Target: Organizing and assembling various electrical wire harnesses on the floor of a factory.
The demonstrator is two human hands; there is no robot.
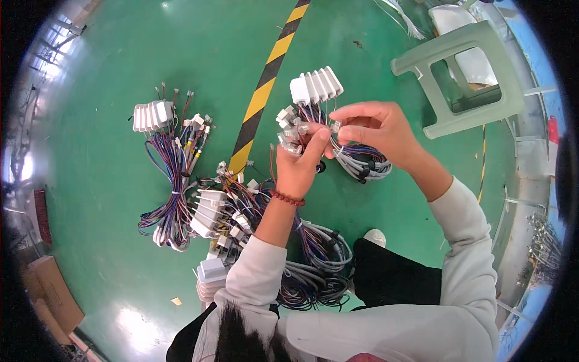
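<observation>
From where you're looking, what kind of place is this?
Probably a factory or workshop floor. The green painted floor carries a yellow-and-black hazard stripe, bundles of wire harnesses with white connectors lie across it, and both hands hold another harness.

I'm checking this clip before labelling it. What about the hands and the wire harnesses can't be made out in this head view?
- Left hand: the palm faces away, so its grip on the held harness is hidden.
- Right hand: the connector it pinches is too small to tell its type.
- Harness pile: partly covered by the left sleeve and the person's head.
- Cardboard box: cut off by the fisheye rim.
</observation>
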